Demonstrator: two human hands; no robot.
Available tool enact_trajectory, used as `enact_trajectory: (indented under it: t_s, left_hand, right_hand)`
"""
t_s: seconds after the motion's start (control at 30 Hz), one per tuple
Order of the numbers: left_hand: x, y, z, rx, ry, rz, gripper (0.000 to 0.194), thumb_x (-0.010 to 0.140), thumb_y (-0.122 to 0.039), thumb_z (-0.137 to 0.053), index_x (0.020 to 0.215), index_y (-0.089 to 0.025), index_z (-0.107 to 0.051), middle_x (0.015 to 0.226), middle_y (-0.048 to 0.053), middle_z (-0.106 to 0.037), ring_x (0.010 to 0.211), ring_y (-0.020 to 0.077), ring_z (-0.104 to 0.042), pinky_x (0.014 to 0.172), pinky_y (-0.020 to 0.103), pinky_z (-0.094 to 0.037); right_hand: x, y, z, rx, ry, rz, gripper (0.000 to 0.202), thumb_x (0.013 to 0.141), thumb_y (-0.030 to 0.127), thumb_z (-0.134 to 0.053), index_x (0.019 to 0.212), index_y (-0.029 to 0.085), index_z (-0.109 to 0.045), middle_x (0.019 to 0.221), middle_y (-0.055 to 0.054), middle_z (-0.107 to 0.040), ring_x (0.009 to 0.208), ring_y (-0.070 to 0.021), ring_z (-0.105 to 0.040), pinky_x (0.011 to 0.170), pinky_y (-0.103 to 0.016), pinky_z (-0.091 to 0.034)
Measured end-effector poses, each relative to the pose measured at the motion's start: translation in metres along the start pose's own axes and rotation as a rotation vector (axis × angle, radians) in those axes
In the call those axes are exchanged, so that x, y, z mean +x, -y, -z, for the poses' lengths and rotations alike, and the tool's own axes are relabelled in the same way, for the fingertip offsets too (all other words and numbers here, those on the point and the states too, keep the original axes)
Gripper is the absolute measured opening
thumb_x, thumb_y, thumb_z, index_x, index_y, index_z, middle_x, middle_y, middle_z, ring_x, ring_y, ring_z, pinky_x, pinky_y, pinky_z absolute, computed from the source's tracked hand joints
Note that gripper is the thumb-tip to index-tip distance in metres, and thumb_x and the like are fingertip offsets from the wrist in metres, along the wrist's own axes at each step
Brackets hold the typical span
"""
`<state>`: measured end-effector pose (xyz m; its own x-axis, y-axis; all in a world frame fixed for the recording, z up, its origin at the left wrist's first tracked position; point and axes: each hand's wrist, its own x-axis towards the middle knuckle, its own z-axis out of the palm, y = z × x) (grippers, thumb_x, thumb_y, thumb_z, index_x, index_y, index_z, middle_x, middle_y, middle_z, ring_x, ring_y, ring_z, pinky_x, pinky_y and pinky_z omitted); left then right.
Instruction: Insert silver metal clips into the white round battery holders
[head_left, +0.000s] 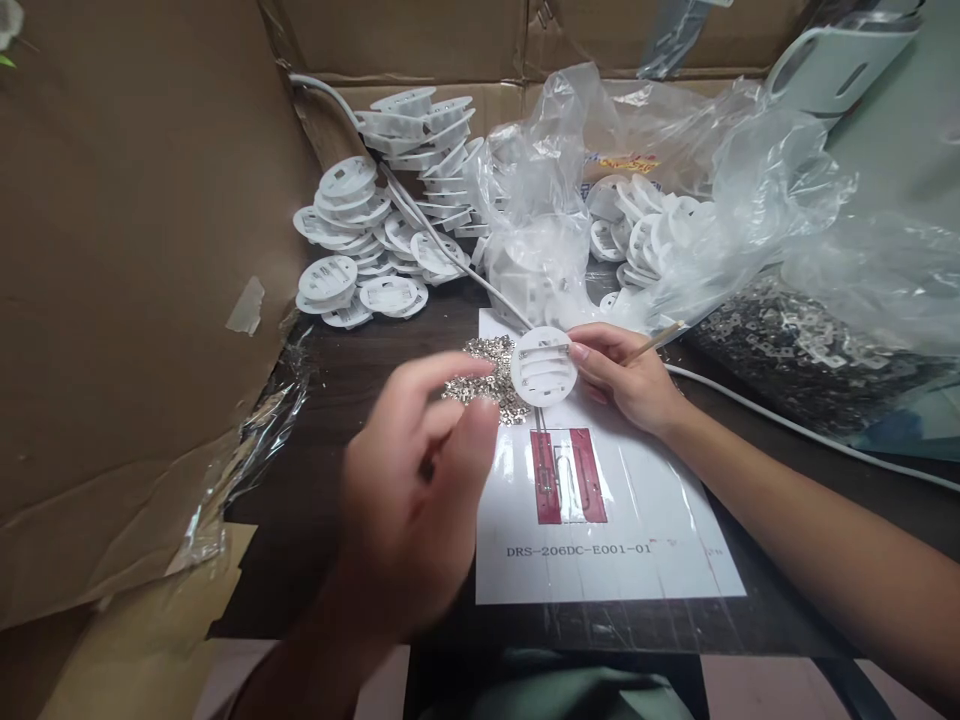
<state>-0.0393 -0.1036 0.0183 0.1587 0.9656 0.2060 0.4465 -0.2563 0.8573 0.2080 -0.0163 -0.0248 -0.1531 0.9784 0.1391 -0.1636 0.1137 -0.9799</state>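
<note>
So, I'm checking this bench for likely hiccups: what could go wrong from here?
The left hand, blurred, appears close to the loose metal pieces, so a brush might scatter them. The right hand holds the white disc near its edge, so it could tilt or slip. The stacked discs at the back left sit unevenly, with the white cord running past them; a tug might topple some.

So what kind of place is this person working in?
Probably a workshop or factory bench: it has piles of round white pieces, a heap of tiny metal bits, and a sheet printed with a code and picture.
</note>
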Motion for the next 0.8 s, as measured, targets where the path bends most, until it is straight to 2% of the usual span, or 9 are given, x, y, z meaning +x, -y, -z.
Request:
enact_trajectory:
  t_s: [0.1, 0.17, 0.2, 0.23, 0.3, 0.4, 0.5, 0.67, 0.8]
  left_hand:
    - [0.076, -0.01, -0.027, 0.143, 0.138, -0.006, 0.038, 0.095, -0.044, -0.043, 0.123, -0.021, -0.051, 0.051, -0.005, -0.053, 0.047, 0.0142, -0.051, 0.047, 0.027, -0.037]
    - [0.1, -0.008, -0.04, 0.198, 0.254, -0.064, 0.04, 0.094, -0.045, -0.045, 0.125, -0.021, -0.051, 0.058, -0.003, -0.061, 0.053, 0.0163, -0.058, 0.052, 0.028, -0.042]
    - [0.106, -0.005, -0.044, 0.172, 0.276, -0.099, 0.038, 0.092, -0.043, -0.047, 0.123, -0.022, -0.053, 0.072, 0.0, -0.068, 0.064, 0.0178, -0.063, 0.058, 0.028, -0.046]
    - [0.109, -0.003, -0.048, 0.12, 0.298, -0.13, 0.035, 0.092, -0.04, -0.049, 0.121, -0.023, -0.055, 0.086, 0.002, -0.071, 0.075, 0.0187, -0.066, 0.064, 0.028, -0.049]
    - [0.111, 0.001, -0.054, 0.0, 0.33, -0.13, 0.031, 0.09, -0.036, -0.052, 0.118, -0.023, -0.057, 0.093, 0.003, -0.071, 0.073, 0.0173, -0.068, 0.065, 0.027, -0.052]
    - [0.111, 0.004, -0.061, -0.171, 0.358, -0.041, 0.03, 0.087, -0.032, -0.057, 0.115, -0.023, -0.057, 0.085, 0.0, -0.069, 0.053, 0.012, -0.065, 0.055, 0.024, -0.053]
    - [0.112, 0.005, -0.065, -0.278, 0.371, 0.029, 0.028, 0.085, -0.03, -0.061, 0.112, -0.023, -0.059, 0.086, 0.0, -0.068, 0.049, 0.0104, -0.063, 0.047, 0.022, -0.052]
    - [0.107, 0.008, -0.064, -0.17, 0.278, -0.054, 0.013, 0.083, -0.028, -0.064, 0.095, -0.021, -0.064, 0.082, -0.001, -0.067, 0.067, 0.0124, -0.065, 0.057, 0.022, -0.052]
    - [0.1, 0.011, -0.065, -0.121, 0.185, -0.136, 0.01, 0.084, -0.028, -0.064, 0.087, -0.019, -0.061, 0.077, -0.003, -0.066, 0.07, 0.0111, -0.062, 0.062, 0.022, -0.048]
  right_hand:
    - [-0.001, 0.0, 0.0, -0.017, 0.007, 0.015, 0.017, 0.083, 0.035, -0.07, 0.093, 0.021, -0.069, 0.052, 0.007, -0.046, 0.039, -0.0037, -0.036, 0.036, -0.018, -0.029]
    - [-0.001, -0.001, 0.0, -0.024, -0.001, 0.017, 0.017, 0.083, 0.035, -0.069, 0.093, 0.021, -0.069, 0.052, 0.007, -0.046, 0.039, -0.0034, -0.036, 0.037, -0.018, -0.028]
    - [-0.001, -0.001, 0.0, -0.026, -0.008, 0.015, 0.017, 0.083, 0.035, -0.069, 0.093, 0.021, -0.069, 0.052, 0.007, -0.046, 0.039, -0.0033, -0.035, 0.037, -0.018, -0.028]
    - [-0.001, -0.001, 0.0, -0.029, -0.016, 0.012, 0.017, 0.083, 0.035, -0.069, 0.093, 0.021, -0.068, 0.052, 0.007, -0.046, 0.039, -0.0033, -0.034, 0.037, -0.018, -0.028]
    - [0.0, -0.001, 0.0, -0.033, -0.049, 0.01, 0.017, 0.083, 0.035, -0.069, 0.093, 0.021, -0.068, 0.051, 0.007, -0.045, 0.039, -0.0036, -0.033, 0.037, -0.018, -0.027]
    - [-0.001, 0.0, -0.003, -0.063, -0.11, 0.047, 0.016, 0.084, 0.033, -0.067, 0.093, 0.02, -0.068, 0.051, 0.007, -0.046, 0.039, -0.0039, -0.034, 0.037, -0.018, -0.028]
    - [-0.004, 0.002, -0.007, -0.156, -0.155, 0.125, 0.012, 0.085, 0.029, -0.066, 0.091, 0.019, -0.069, 0.054, 0.005, -0.05, 0.04, -0.004, -0.036, 0.037, -0.019, -0.028]
    - [-0.006, 0.003, -0.011, -0.37, -0.204, 0.173, 0.012, 0.082, 0.026, -0.068, 0.087, 0.016, -0.069, 0.061, 0.001, -0.06, 0.044, -0.0047, -0.043, 0.04, -0.019, -0.031]
    - [-0.006, 0.004, -0.011, -0.263, -0.116, 0.146, 0.013, 0.081, 0.027, -0.068, 0.089, 0.016, -0.065, 0.056, 0.003, -0.059, 0.04, -0.0043, -0.039, 0.037, -0.018, -0.029]
